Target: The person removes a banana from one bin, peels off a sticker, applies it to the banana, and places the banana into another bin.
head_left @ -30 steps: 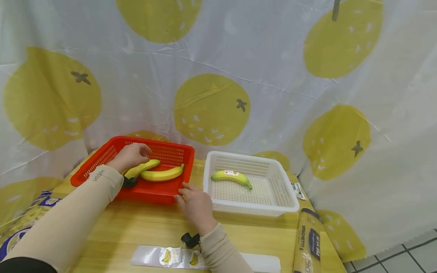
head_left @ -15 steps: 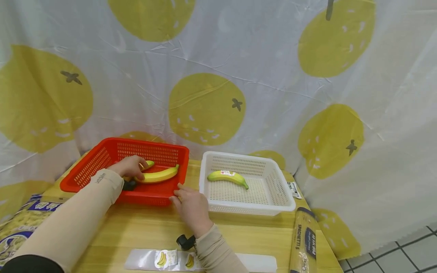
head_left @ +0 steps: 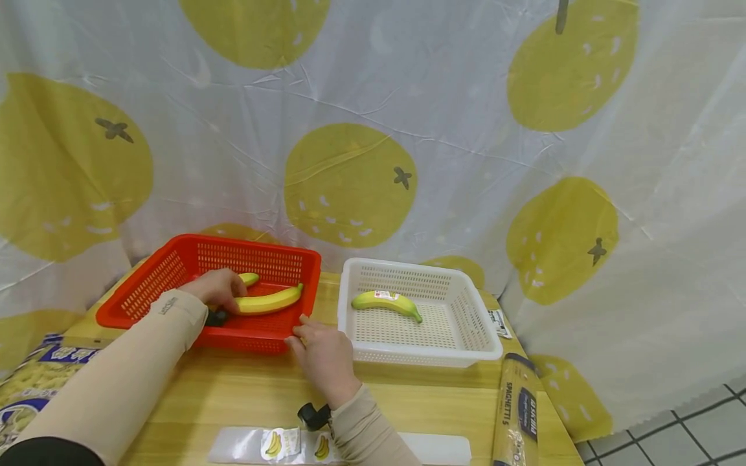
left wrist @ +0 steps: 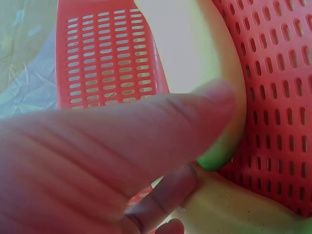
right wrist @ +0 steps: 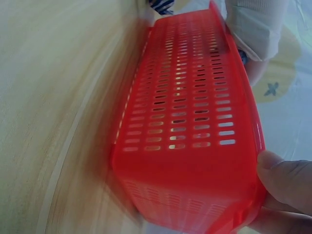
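Inside the red basket (head_left: 256, 346), my left hand (head_left: 215, 288) grips the left end of the nearer yellow banana (head_left: 271, 303). A second banana (head_left: 249, 279) lies behind it, partly covered by that hand. The left wrist view shows the thumb (left wrist: 195, 114) crossing one banana near its green tip, and a finger against the other banana (left wrist: 234, 207). My right hand (head_left: 326, 359) holds the basket's near right corner. In the right wrist view, its thumb (right wrist: 287, 178) presses the rim, with a finger below.
A white basket (head_left: 419, 355) to the right holds a stickered banana (head_left: 387, 303). A spaghetti pack (head_left: 515, 414) lies at the right edge, a printed bag (head_left: 43, 388) at the left. A strip of banana stickers (head_left: 239, 443) lies in front. A patterned curtain (head_left: 454, 129) hangs behind.
My left hand has come down from above the bananas onto the nearer one's left end. The right hand stays at the basket corner. The head view has shifted slightly.
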Tool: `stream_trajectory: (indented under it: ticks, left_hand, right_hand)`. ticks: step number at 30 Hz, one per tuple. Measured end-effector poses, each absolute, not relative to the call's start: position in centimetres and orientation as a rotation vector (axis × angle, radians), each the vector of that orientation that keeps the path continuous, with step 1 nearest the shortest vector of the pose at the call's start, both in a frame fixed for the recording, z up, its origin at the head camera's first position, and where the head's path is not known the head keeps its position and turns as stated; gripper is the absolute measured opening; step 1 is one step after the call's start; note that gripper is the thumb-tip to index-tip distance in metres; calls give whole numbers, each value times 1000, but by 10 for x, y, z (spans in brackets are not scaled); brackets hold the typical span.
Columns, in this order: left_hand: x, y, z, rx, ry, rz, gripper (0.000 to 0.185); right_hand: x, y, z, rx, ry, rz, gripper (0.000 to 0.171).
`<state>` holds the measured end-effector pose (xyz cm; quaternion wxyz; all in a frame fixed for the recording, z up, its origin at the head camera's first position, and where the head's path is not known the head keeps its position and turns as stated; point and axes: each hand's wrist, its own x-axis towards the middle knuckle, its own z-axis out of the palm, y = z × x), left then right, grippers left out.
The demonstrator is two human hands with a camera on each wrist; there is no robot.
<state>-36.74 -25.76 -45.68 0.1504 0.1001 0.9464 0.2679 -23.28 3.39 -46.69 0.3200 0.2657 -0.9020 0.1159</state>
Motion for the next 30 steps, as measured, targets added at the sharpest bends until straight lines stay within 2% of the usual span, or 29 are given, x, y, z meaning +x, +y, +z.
stream_trajectory:
  ticks: [15,30]
  left_hand:
    - [-367,-260,-457,347,2698,758,33]
    - [-359,-263,-434,401,2685,794,34]
  right_hand:
    - [-233,34,-469,694,-2401,365,19]
    - [-234,33,-468,691,-2400,370,18]
